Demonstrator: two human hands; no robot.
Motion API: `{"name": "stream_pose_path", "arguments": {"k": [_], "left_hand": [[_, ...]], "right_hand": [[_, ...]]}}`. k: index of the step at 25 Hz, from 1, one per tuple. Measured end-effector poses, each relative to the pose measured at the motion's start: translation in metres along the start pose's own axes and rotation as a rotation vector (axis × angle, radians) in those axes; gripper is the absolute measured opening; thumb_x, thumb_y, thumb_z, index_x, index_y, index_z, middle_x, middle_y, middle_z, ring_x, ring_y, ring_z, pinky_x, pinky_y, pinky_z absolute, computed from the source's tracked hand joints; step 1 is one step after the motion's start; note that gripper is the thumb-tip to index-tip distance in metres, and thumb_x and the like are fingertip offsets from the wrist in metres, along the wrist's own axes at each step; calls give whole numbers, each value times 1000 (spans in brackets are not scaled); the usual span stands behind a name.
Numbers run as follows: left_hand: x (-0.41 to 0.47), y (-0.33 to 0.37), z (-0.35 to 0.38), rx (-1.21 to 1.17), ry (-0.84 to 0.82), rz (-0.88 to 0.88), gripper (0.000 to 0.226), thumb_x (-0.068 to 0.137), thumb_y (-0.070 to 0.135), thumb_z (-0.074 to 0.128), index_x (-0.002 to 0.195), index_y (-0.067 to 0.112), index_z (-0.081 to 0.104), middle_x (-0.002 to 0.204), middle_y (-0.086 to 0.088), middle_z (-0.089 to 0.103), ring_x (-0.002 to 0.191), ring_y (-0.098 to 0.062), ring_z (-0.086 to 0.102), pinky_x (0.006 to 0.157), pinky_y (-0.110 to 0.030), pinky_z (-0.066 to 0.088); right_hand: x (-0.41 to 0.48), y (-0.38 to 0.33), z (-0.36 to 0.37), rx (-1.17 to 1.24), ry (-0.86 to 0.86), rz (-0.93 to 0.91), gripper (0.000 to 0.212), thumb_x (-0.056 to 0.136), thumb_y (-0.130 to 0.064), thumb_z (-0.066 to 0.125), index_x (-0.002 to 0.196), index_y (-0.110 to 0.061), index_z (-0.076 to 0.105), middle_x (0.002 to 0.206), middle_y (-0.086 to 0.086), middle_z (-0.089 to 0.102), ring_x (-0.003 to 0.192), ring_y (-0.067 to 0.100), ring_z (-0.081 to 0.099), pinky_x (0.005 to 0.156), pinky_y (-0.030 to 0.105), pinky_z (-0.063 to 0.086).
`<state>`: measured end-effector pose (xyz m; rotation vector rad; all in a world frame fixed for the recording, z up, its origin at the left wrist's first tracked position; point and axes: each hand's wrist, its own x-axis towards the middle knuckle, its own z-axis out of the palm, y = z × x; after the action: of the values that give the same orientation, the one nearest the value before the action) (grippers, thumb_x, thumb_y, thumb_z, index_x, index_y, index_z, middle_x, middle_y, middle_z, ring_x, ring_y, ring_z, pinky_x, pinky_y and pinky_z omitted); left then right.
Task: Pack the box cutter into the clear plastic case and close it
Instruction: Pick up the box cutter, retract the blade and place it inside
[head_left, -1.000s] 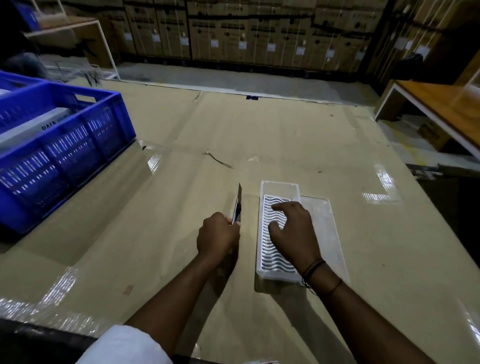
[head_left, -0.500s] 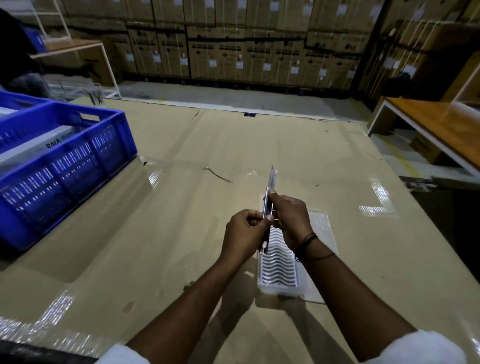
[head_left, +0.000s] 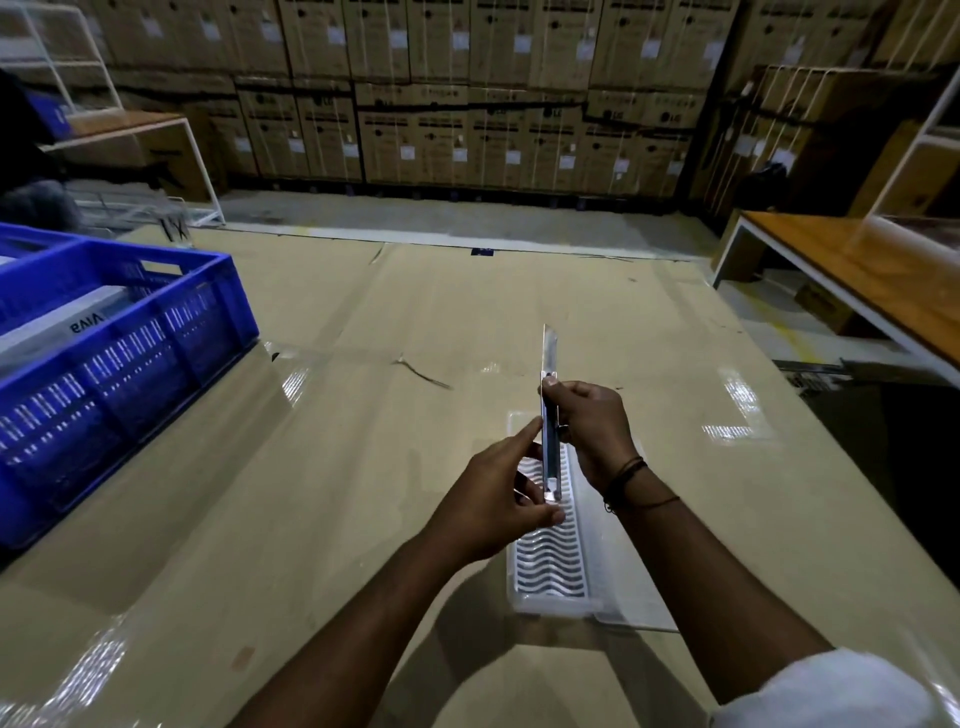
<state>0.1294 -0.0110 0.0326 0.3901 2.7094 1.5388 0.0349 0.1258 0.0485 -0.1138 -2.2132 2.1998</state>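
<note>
A slim box cutter (head_left: 549, 431) with its blade out points away from me, held above the table. My right hand (head_left: 592, 431) grips its upper body, thumb near the blade end. My left hand (head_left: 498, 499) pinches its lower end with fingertips, the other fingers apart. Below both hands lies the clear plastic case (head_left: 550, 561), open, with a white wavy-patterned insert in its left half and its flat clear lid (head_left: 631, 597) spread to the right on the cardboard-covered table (head_left: 337, 467).
A blue plastic crate (head_left: 119, 374) holding a white box stands at the left. A wooden bench (head_left: 857, 280) with a white frame is at the right. Stacked cardboard cartons (head_left: 467, 114) line the back wall.
The cutter went from my left hand beside the case to both hands above it; my right hand left the case insert and took the cutter. The blade now sticks out farther.
</note>
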Motion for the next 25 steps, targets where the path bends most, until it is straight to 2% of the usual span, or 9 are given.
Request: {"name": "stream_pose_path", "arguments": {"k": [3,6,8,10,13,18,22,25], "left_hand": [[1,0,3,-14,29,40,107,78,10,89,161,40,28,128,9,62,77,-11,73,79,-23,63],[3,1,4,-40,65,54,106,78,10,89,161,38,30,128,7,65,76,-11,73,81,-28,63],[4,1,3,-50,70,56,107,78,9,89,162,38,30,128,7,65,77,-13,74,81,-29,64],[6,2,1,-50,78,58,107,78,8,89,162,37,30,128,7,65,78,-14,74,81,-30,64],[8,3,0,-58,82,64,107,77,6,88,162,36,31,126,6,65,77,-13,73,81,-30,64],[11,2,0,-79,87,54,106,77,5,89,161,35,33,127,4,65,74,-9,73,80,-28,65],[12,2,-2,-126,89,31,103,76,1,88,160,34,37,126,2,66,76,-14,74,78,-27,65],[13,3,-6,-186,99,24,101,75,-2,87,157,36,41,122,1,67,70,-9,71,74,-23,63]], "right_hand": [[-1,-2,1,-30,-6,-42,31,89,-29,70,83,1,75,65,4,62,64,22,55,66,40,51],[-3,-3,-1,-20,-51,-73,19,89,-22,68,87,-5,77,65,-4,65,66,22,59,76,59,60],[-6,-4,-2,-7,-78,-88,15,90,-15,66,92,-7,77,68,-4,66,68,22,60,76,63,59],[-9,-6,-4,16,-92,-100,17,90,-12,65,100,-9,78,76,-1,69,72,25,63,72,58,62],[-14,-7,-6,47,-86,-118,26,91,-4,63,114,-9,75,93,6,74,80,25,67,66,38,61],[-17,-2,-7,53,-73,-154,38,88,1,61,121,-12,72,111,8,75,95,25,71,84,45,61],[-27,-5,-7,85,-91,-156,48,85,9,57,124,-16,71,115,2,74,102,21,71,73,28,59],[-33,-6,-5,84,-104,-163,56,83,13,53,126,-18,69,118,-4,73,104,17,72,77,28,59]]}}
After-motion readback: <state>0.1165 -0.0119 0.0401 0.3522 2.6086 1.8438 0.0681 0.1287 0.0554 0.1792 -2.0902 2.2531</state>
